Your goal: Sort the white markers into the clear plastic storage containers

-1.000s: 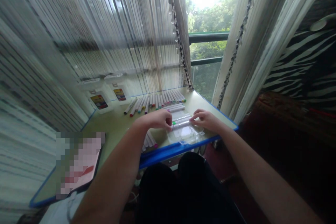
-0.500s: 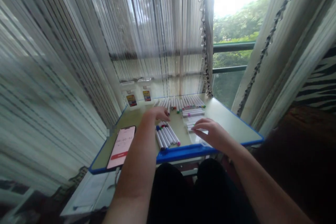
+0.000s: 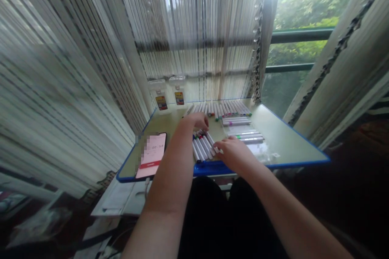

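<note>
A bundle of white markers with coloured caps lies near the front edge of the table. My left hand is over the far end of this bundle, its fingers curled downward; whatever is between them is hidden. At the near right of the bundle, my right hand has its thumb and fingers closed around the lower end of a marker. Beside that hand, several more markers lie in a clear plastic case. Another group of markers sits farther back in it.
A row of markers lines the back of the table. Two clear packages with labels, one left and one right, stand at the back left. A phone lies at the left. Curtains hang behind.
My right hand has moved left from the plastic case to the marker bundle and closed on a marker's end. My left hand stays at the bundle's far end. The view has shifted.
</note>
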